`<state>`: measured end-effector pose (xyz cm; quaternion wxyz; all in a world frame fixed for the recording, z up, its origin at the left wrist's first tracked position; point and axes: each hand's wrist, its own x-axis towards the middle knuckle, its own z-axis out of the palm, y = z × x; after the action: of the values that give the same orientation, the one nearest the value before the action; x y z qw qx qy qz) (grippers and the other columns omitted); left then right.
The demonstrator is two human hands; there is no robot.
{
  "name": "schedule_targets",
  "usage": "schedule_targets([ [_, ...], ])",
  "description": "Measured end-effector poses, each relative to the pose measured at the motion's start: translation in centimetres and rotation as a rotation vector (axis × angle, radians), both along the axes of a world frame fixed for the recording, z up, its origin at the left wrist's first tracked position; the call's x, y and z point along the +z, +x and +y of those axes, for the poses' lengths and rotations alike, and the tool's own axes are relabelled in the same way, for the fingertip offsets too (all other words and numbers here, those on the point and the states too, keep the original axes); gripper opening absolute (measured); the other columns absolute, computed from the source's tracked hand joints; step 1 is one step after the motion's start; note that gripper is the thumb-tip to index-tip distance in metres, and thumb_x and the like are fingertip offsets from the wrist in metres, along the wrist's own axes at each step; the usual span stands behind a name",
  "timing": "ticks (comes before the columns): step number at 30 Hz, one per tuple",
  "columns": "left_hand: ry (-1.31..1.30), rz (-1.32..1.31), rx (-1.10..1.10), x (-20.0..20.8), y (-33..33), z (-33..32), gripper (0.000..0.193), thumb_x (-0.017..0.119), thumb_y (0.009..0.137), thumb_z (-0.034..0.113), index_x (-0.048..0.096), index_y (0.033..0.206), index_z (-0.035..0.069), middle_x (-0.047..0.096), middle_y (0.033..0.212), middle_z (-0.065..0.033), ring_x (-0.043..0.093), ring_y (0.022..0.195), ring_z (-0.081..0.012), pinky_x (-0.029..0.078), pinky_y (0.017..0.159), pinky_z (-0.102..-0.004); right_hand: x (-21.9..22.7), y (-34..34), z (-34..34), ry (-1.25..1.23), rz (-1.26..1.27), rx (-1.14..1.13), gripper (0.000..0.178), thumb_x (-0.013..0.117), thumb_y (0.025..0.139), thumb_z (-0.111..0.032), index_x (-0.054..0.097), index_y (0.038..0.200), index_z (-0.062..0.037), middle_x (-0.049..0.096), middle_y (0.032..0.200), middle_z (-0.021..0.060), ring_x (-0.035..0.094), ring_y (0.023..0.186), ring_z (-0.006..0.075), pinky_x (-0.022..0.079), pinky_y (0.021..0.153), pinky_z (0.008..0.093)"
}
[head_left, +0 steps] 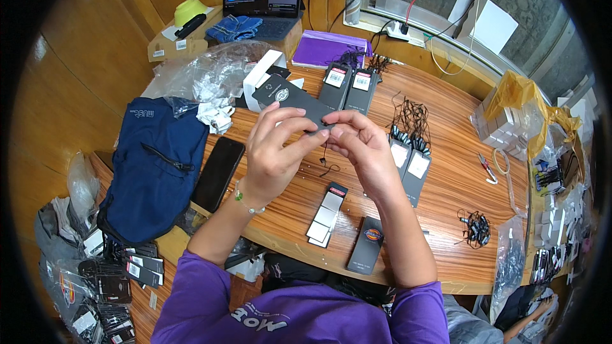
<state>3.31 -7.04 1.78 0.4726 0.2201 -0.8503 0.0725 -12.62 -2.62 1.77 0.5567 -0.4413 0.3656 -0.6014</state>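
Note:
Over the middle of the table I hold a dark grey hang tag (290, 97) with an oval emblem. My left hand (273, 150) pinches its lower end between thumb and fingers. Right beside it, the fingertips of my right hand (363, 150) are closed at the same end of the tag, on a thin black cord (323, 160) that dangles below. Past my hands lie two stacks of dark tags with white labels, a left stack (334, 86) and a right stack (361, 89). Under my wrists are a strip of white stickers (327, 215) and a single dark tag (366, 245).
Two corded tag stacks (417, 165) lie right of my right hand. Further right are a bundle of black cords (473, 228) and small snips (488, 169). A phone (218, 174) and a blue bag (156, 165) lie left; a laptop (264, 0) stands behind.

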Motion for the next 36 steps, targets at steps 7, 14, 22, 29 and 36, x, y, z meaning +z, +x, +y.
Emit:
schedule_targets([
  [7,-0.040,-0.090,-0.128,-0.3,-0.5,-0.1,0.019,0.063,0.065,0.006,0.067,0.082,0.012,0.061,0.082,-0.0013,0.060,0.084,-0.0191,0.046,0.081,-0.0412,-1.4,-0.2,-0.3,0.066,-0.065,-0.091,0.011,0.054,0.086,-0.014,0.054,0.090,-0.0036,0.056,0.082,0.0002,0.051,0.078,0.0067,0.041,0.072,0.0211],
  [14,0.763,0.057,-0.350,-0.8,-1.8,1.0,0.020,0.062,0.074,-0.005,0.063,0.093,0.001,0.061,0.088,-0.0087,0.060,0.077,-0.0152,0.050,0.061,-0.0243,1.0,-3.2,0.2,-0.413,-0.335,-0.378,0.011,0.048,0.091,-0.015,0.047,0.095,-0.0047,0.055,0.076,0.0053,0.054,0.070,0.0116,0.044,0.068,0.0230],
  [22,1.478,0.013,-0.695,-3.5,-1.9,-0.4,0.054,0.064,0.074,0.002,0.042,0.124,0.003,0.052,0.109,-0.0081,0.053,0.098,-0.0156,0.046,0.080,-0.0267,3.6,-2.6,3.0,-0.483,-0.271,-0.155,0.010,0.053,0.087,-0.008,0.051,0.095,-0.0023,0.056,0.071,0.0035,0.053,0.061,0.0070,0.042,0.055,0.0185],
  [29,0.822,-0.745,-0.417,-7.5,-3.9,0.0,0.062,0.078,0.053,0.022,0.051,0.106,0.003,0.048,0.107,-0.0148,0.044,0.100,-0.0335,0.036,0.088,-0.0396,5.9,-5.0,5.9,-0.469,-0.288,-0.153,0.024,0.050,0.087,-0.007,0.043,0.109,-0.0029,0.057,0.077,0.0063,0.054,0.071,0.0094,0.044,0.063,0.0211],
  [36,1.034,-0.902,-0.215,-5.9,-4.1,1.5,0.082,0.080,0.047,0.010,0.044,0.120,0.002,0.048,0.119,-0.0148,0.042,0.110,-0.0355,0.036,0.089,-0.0399,7.9,-5.8,8.0,-0.534,-0.423,-0.064,0.017,0.051,0.085,-0.009,0.040,0.098,-0.0035,0.056,0.068,0.0072,0.051,0.057,0.0082,0.041,0.052,0.0182],
])
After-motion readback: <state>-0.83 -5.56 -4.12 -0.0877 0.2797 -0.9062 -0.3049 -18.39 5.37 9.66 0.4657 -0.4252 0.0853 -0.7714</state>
